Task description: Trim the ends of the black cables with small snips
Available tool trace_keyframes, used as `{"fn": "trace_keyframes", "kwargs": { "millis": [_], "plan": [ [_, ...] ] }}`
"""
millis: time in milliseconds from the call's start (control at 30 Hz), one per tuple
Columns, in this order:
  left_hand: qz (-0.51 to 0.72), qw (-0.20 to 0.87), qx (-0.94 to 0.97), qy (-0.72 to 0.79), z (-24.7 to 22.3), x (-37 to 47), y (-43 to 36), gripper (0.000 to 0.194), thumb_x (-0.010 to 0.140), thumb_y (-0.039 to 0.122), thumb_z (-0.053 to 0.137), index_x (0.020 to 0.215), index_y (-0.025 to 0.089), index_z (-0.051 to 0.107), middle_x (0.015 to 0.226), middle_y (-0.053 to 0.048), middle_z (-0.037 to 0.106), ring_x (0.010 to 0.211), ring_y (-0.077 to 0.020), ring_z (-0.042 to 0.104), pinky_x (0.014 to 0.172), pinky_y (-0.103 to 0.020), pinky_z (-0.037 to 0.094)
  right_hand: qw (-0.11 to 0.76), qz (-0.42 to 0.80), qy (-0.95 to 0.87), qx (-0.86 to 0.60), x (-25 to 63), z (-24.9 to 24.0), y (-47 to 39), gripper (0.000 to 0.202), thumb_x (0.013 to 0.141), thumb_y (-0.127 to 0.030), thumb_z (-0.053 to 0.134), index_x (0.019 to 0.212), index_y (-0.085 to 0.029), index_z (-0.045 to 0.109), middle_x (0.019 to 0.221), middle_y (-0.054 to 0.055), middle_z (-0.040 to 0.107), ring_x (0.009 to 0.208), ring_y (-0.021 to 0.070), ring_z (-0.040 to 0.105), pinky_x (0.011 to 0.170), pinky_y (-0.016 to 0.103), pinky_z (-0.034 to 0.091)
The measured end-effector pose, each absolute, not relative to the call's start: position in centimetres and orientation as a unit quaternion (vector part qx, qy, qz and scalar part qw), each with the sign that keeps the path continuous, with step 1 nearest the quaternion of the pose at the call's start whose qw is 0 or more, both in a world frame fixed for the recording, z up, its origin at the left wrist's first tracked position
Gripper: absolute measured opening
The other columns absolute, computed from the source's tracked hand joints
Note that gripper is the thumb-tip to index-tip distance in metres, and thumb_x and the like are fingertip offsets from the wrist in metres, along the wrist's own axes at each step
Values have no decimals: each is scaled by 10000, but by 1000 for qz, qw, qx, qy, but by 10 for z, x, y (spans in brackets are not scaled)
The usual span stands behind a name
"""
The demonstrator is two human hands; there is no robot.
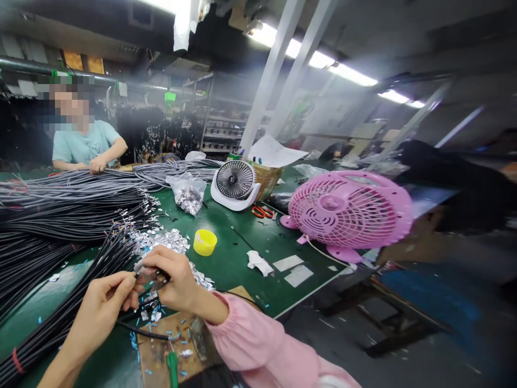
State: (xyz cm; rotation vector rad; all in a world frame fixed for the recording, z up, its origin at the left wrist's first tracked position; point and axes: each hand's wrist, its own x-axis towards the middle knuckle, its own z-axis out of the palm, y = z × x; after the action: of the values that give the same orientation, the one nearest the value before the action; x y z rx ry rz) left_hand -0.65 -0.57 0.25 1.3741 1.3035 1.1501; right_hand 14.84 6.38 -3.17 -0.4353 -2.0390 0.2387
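Observation:
My left hand (105, 308) is closed, thumb and forefinger pinching a thin black cable at its end. Close against it, my right hand (176, 277) curls around dark cable ends, and a silvery piece shows at its fingertips; their exact shape is blurred. Below the hands, another black cable (147, 332) reaches over a worn wooden board (155, 358). A green-handled tool (172, 369) lies on that board among blue bits. Foil scraps (167, 241) are heaped just beyond my fingers. Bundled black cables (81, 218) with stripped ends fill the left side.
Grey cables (169, 171) run across the back, where a co-worker (86, 143) sits. On the green table (226, 269) are a yellow tape ring (205, 242), a bag of small parts (188, 193), a white fan (235, 183), orange-handled scissors (263, 212) and a pink fan (347, 210).

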Motion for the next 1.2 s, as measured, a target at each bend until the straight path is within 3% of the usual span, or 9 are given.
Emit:
{"fn": "trace_keyframes", "kwargs": {
  "millis": [333, 500, 600, 733, 833, 900, 1000, 1100, 1200],
  "plan": [
    [479, 516, 498, 507, 5, -13, -5, 638, 618, 788, 730, 526, 209, 477, 444, 74, 370, 421, -61, 251, 360, -186, 208, 445, 104, -876, -157, 138, -17, 84, 122, 929, -183, 602, 889, -175, 718, 711, 38, 680, 585, 131, 600, 574, 230, 506],
    [495, 519, 478, 506, 5, -7, -3, 608, 446, 701, 875, 527, 179, 573, 483, -2, 563, 471, -108, 469, 417, -206, 366, 557, 218, -769, -224, 128, -24, 72, 162, 773, -203, 613, 616, -179, 643, 553, -14, 584, 486, 97, 479, 494, 208, 429],
    [530, 502, 460, 505, -1, -10, 0, 629, 432, 719, 875, 554, 180, 575, 501, 31, 544, 455, -75, 433, 415, -183, 339, 568, 295, -715, -282, 125, -19, 68, 202, 690, -161, 576, 488, -175, 579, 462, -43, 490, 451, 78, 393, 434, 195, 333],
    [543, 494, 458, 501, -10, -18, 2, 634, 543, 755, 820, 586, 176, 566, 482, 75, 442, 407, -30, 306, 382, -160, 210, 552, 361, -699, -276, 132, -10, 67, 174, 757, -222, 637, 769, -133, 786, 603, 15, 694, 418, 69, 402, 395, 197, 346],
    [526, 503, 467, 503, -9, -18, 1, 675, 534, 784, 802, 530, 181, 499, 438, 91, 351, 388, -23, 234, 367, -168, 158, 529, 430, -697, -221, 137, -11, 63, 282, 784, -299, 726, 995, -132, 810, 867, 84, 806, 483, 106, 586, 455, 218, 494],
    [500, 508, 475, 516, -6, -16, -1, 709, 509, 823, 782, 514, 187, 466, 422, 89, 339, 392, -23, 220, 369, -166, 161, 542, 427, -697, -196, 139, -15, 61, 254, 804, -321, 743, 971, -142, 815, 906, 92, 813, 640, 165, 722, 584, 250, 594],
    [469, 515, 484, 530, -7, -13, 0, 730, 514, 853, 748, 510, 200, 423, 411, 80, 348, 402, -30, 223, 367, -162, 183, 578, 360, -708, -187, 140, -22, 57, 174, 857, -283, 705, 900, -154, 814, 861, 88, 813, 738, 194, 768, 684, 262, 625],
    [479, 512, 494, 514, -19, -11, 4, 688, 596, 812, 731, 513, 206, 417, 432, 50, 430, 389, -47, 298, 356, -170, 241, 599, 296, -718, -195, 140, -25, 54, 150, 853, -204, 659, 911, -156, 790, 800, 70, 795, 652, 161, 732, 629, 233, 600],
    [487, 504, 502, 507, -32, -8, 9, 595, 605, 742, 766, 580, 195, 533, 514, -10, 584, 442, -107, 480, 394, -204, 379, 587, 340, -697, -233, 140, -21, 51, 154, 786, -167, 621, 882, -167, 742, 719, 31, 743, 584, 132, 668, 556, 212, 556]
  ]
}}
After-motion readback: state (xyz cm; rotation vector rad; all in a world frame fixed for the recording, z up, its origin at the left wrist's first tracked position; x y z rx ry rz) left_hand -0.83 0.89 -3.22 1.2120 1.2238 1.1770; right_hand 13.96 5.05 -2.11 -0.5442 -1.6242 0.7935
